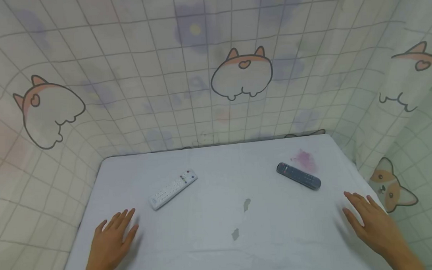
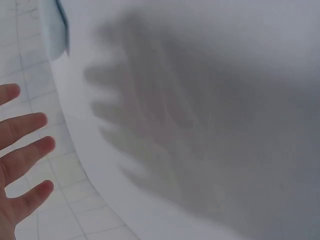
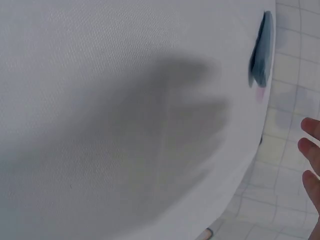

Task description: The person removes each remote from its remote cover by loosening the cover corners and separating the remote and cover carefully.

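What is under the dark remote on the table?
The dark remote lies on the white tablecloth, just in front of a pink stain. Whatever is directly beneath it, stain or plain cloth, is covered.

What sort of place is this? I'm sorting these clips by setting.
Probably a small makeshift recording booth, not a lived-in room: a table under a plain white cloth, cartoon-printed grid curtains closing it in, and only a white remote and a dark remote on it.
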The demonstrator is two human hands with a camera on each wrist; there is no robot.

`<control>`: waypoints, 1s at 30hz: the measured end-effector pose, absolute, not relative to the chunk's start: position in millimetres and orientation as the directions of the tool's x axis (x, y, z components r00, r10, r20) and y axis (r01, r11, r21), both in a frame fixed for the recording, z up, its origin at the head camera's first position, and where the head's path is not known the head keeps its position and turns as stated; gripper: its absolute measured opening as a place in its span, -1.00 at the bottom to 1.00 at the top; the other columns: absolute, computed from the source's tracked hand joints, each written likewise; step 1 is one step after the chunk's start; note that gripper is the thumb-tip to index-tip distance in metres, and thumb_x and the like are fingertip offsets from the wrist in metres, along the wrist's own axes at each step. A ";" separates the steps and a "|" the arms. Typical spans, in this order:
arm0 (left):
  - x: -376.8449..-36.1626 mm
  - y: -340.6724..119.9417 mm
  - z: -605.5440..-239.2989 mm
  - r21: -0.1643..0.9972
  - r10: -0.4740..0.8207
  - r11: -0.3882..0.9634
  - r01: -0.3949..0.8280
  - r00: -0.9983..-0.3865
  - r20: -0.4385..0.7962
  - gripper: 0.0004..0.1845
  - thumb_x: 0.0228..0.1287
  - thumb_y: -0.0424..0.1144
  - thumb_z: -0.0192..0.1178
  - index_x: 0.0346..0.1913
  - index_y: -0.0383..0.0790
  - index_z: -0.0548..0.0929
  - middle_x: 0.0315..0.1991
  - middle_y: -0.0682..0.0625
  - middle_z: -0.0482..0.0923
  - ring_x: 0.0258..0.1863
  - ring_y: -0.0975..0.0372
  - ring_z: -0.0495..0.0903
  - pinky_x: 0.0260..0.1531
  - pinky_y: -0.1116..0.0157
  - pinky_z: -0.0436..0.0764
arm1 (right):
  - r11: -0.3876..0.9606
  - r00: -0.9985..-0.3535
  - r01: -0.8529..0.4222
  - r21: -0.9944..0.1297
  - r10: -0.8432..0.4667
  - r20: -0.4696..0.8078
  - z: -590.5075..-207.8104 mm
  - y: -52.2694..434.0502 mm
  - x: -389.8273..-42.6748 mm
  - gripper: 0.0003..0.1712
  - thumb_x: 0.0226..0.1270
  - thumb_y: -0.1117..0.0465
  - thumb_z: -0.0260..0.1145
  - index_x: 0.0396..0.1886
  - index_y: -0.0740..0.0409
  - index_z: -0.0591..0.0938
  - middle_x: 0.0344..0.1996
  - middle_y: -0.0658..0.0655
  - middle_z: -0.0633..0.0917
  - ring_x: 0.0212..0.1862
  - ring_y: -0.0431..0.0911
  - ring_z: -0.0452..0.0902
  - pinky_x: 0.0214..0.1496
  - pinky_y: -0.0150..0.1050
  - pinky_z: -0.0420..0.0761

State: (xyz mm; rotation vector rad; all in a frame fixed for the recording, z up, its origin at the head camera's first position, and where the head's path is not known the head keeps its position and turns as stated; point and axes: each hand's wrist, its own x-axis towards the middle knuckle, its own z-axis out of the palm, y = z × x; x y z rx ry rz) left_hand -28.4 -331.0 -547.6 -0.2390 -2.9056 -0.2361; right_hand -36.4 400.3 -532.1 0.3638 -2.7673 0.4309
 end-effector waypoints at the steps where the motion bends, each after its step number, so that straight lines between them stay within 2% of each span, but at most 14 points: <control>1: -29.1 -328.4 -547.7 0.155 0.138 0.971 0.180 -0.959 0.248 -0.46 0.49 0.01 0.21 0.41 -0.14 0.56 0.27 -0.25 0.65 0.26 -0.20 0.60 0.23 -0.32 0.39 | 0.924 -0.912 -0.286 -0.252 -0.182 0.368 -532.5 398.9 -36.3 -0.41 0.39 0.18 0.43 0.37 0.19 0.56 0.18 0.44 0.69 0.33 0.34 0.53 0.73 -0.21 0.00; 3: -30.3 -322.7 -547.8 0.181 0.127 0.966 0.183 -0.951 0.283 -0.50 0.47 -0.03 0.24 0.36 -0.15 0.60 0.17 -0.23 0.72 0.16 -0.19 0.67 0.17 -0.31 0.45 | 0.929 -0.897 -0.272 -0.252 -0.151 0.415 -534.0 395.8 -36.2 -0.47 0.33 0.20 0.47 0.28 0.17 0.63 0.12 0.42 0.73 0.17 0.43 0.60 0.59 0.02 0.33; 5: -31.8 -316.8 -548.1 0.208 0.111 0.961 0.181 -0.945 0.308 -0.52 0.44 -0.06 0.28 0.33 -0.16 0.62 0.09 -0.21 0.76 0.09 -0.18 0.70 0.10 -0.31 0.51 | 0.933 -0.879 -0.264 -0.246 -0.127 0.460 -536.6 393.0 -36.2 -0.49 0.25 0.22 0.51 0.21 0.15 0.68 0.07 0.39 0.76 0.12 0.47 0.63 0.32 0.23 0.51; 7: -33.5 -310.1 -548.2 0.238 0.091 0.956 0.172 -0.944 0.316 -0.53 0.43 -0.08 0.30 0.31 -0.16 0.63 0.04 -0.21 0.77 0.05 -0.18 0.72 0.06 -0.31 0.54 | 0.933 -0.866 -0.262 -0.247 -0.115 0.486 -538.2 390.2 -36.7 -0.50 0.19 0.25 0.54 0.17 0.15 0.70 0.04 0.36 0.78 0.10 0.48 0.64 0.08 0.33 0.56; 8: -34.4 -306.5 -548.2 0.251 0.081 0.954 0.164 -0.946 0.312 -0.54 0.43 -0.08 0.31 0.31 -0.16 0.63 0.03 -0.21 0.77 0.06 -0.18 0.71 0.05 -0.31 0.54 | 0.933 -0.860 -0.263 -0.246 -0.111 0.498 -539.2 389.2 -36.9 -0.50 0.17 0.27 0.54 0.15 0.16 0.71 0.03 0.34 0.79 0.10 0.47 0.64 0.02 0.33 0.56; 12: -37.9 -292.1 -547.8 0.293 0.047 0.946 0.140 -0.952 0.303 -0.54 0.44 -0.08 0.31 0.31 -0.14 0.63 0.04 -0.20 0.77 0.09 -0.16 0.70 0.04 -0.28 0.57 | 0.933 -0.840 -0.265 -0.245 -0.099 0.533 -540.7 384.1 -36.7 -0.52 0.13 0.31 0.54 0.10 0.18 0.73 -0.08 0.32 0.82 0.06 0.44 0.67 -0.01 0.31 0.59; 15: -40.1 -280.5 -546.1 0.325 0.035 0.935 0.139 -0.951 0.306 -0.56 0.46 -0.08 0.29 0.32 -0.12 0.63 0.05 -0.16 0.78 0.10 -0.13 0.69 0.03 -0.24 0.60 | 0.932 -0.831 -0.257 -0.254 -0.079 0.551 -542.0 380.6 -36.5 -0.57 0.15 0.32 0.52 0.07 0.18 0.75 -0.15 0.31 0.83 0.01 0.39 0.69 0.37 -0.08 0.59; 17: -40.6 -273.1 -544.6 0.347 0.029 0.927 0.142 -0.950 0.310 -0.56 0.46 -0.08 0.29 0.32 -0.10 0.63 0.05 -0.13 0.79 0.11 -0.11 0.69 0.02 -0.22 0.62 | 0.931 -0.827 -0.260 -0.255 -0.078 0.557 -543.9 378.2 -37.4 -0.57 0.15 0.33 0.52 0.07 0.19 0.75 -0.15 0.29 0.84 -0.03 0.33 0.70 0.54 -0.44 0.31; 19: -41.2 -265.2 -543.0 0.361 0.024 0.922 0.142 -0.950 0.312 -0.57 0.45 -0.09 0.30 0.31 -0.09 0.63 0.04 -0.11 0.79 0.12 -0.10 0.69 0.02 -0.20 0.63 | 0.928 -0.824 -0.271 -0.256 -0.086 0.561 -545.2 376.3 -38.8 -0.54 0.11 0.35 0.54 0.07 0.20 0.75 -0.15 0.26 0.84 -0.09 0.25 0.71 0.49 -0.72 -0.03; 21: -42.6 -257.2 -541.9 0.369 0.021 0.918 0.142 -0.950 0.313 -0.56 0.43 -0.10 0.32 0.31 -0.08 0.63 0.05 -0.10 0.79 0.12 -0.09 0.69 0.03 -0.18 0.64 | 0.926 -0.820 -0.284 -0.247 -0.101 0.563 -546.7 374.9 -40.6 -0.52 0.07 0.36 0.56 0.06 0.22 0.75 -0.15 0.25 0.84 -0.14 0.20 0.71 0.41 -0.72 0.04; 23: -44.6 -249.0 -541.7 0.375 0.020 0.916 0.144 -0.948 0.317 -0.56 0.42 -0.10 0.34 0.30 -0.08 0.63 0.06 -0.09 0.79 0.13 -0.07 0.69 0.03 -0.16 0.65 | 0.922 -0.821 -0.295 -0.251 -0.110 0.560 -547.8 374.0 -42.0 -0.50 0.05 0.38 0.56 0.07 0.24 0.74 -0.14 0.24 0.84 -0.15 0.16 0.71 0.30 -0.57 0.23; 26: -48.7 -237.2 -541.7 0.385 0.027 0.909 0.158 -0.946 0.324 -0.55 0.42 -0.10 0.34 0.30 -0.09 0.63 0.07 -0.06 0.78 0.14 -0.04 0.70 0.03 -0.13 0.67 | 0.915 -0.826 -0.304 -0.266 -0.114 0.552 -550.8 372.7 -44.4 -0.48 0.04 0.40 0.57 0.09 0.26 0.73 -0.10 0.25 0.83 -0.11 0.17 0.71 0.21 -0.44 0.28; 30: -54.0 -222.2 -542.3 0.404 0.045 0.895 0.188 -0.940 0.337 -0.57 0.42 -0.11 0.34 0.29 -0.10 0.64 0.07 -0.02 0.78 0.15 0.01 0.69 0.04 -0.09 0.68 | 0.899 -0.828 -0.323 -0.294 -0.118 0.548 -552.4 367.9 -48.9 -0.43 0.03 0.42 0.57 0.13 0.24 0.71 -0.07 0.25 0.83 -0.07 0.19 0.70 0.25 -0.57 0.22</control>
